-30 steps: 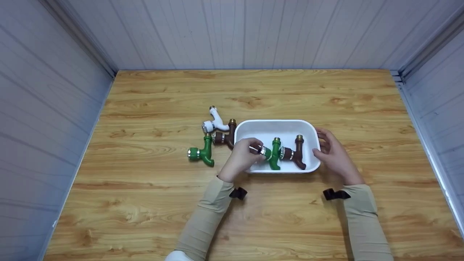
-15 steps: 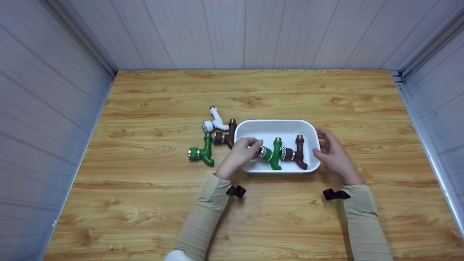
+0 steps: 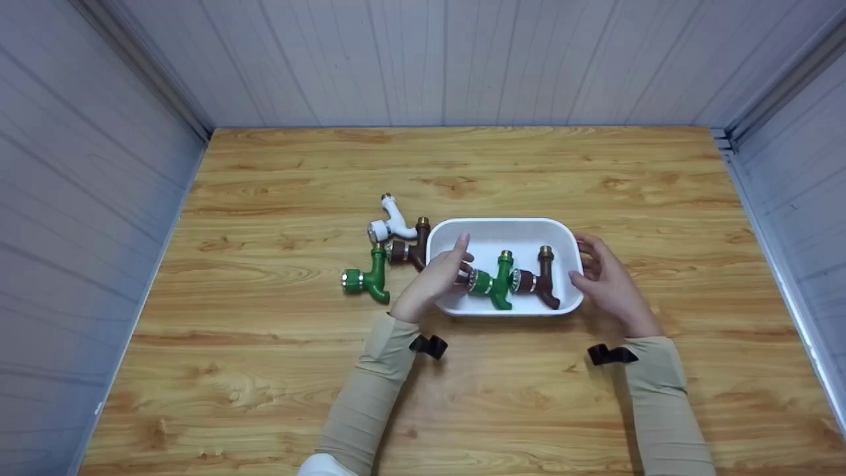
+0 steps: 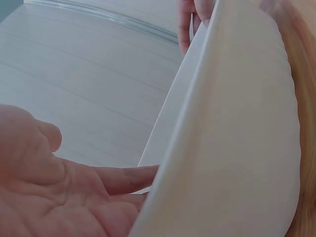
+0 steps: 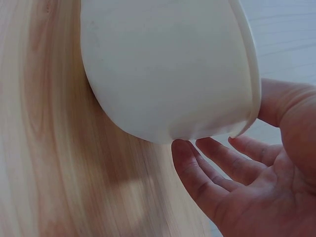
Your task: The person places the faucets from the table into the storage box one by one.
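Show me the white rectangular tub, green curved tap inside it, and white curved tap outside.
White rectangular tub (image 3: 505, 233): head view, far wall.
Green curved tap inside (image 3: 501, 280): head view, body.
White curved tap outside (image 3: 398, 224): head view, body.

1. A white tub fills the upper middle, its rim towards the right.
2. At lower right, the right hand has its fingertips at the tub's lower edge, its thumb behind the rim.
3. Wood-grained bench spans the left.
4. Pale wall, upper right.
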Available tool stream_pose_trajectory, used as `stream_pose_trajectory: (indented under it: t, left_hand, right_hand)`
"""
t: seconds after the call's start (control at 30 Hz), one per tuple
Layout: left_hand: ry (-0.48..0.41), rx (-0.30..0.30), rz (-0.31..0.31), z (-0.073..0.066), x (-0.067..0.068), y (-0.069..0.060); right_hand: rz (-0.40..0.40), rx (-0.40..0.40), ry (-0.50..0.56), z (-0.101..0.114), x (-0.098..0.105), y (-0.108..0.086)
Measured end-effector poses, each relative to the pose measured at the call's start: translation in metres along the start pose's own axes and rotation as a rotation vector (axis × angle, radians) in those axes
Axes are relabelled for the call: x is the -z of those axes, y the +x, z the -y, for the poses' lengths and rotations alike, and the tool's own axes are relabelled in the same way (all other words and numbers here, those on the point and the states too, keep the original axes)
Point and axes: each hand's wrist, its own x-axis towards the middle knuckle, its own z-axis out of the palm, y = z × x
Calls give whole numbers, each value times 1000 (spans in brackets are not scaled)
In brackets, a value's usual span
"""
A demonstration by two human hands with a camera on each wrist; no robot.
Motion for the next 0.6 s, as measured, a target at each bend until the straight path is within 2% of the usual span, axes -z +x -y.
stream_pose_trajectory:
  t: [0.4,0.6]
  left_hand:
    - [-55,-6,-5,0,1,-2]
    - [-135,16,-6,-2,1,-8]
  right_hand:
    - [5,-5,-19,1,0,0]
    - [6,-1,-17,-14,3,4]
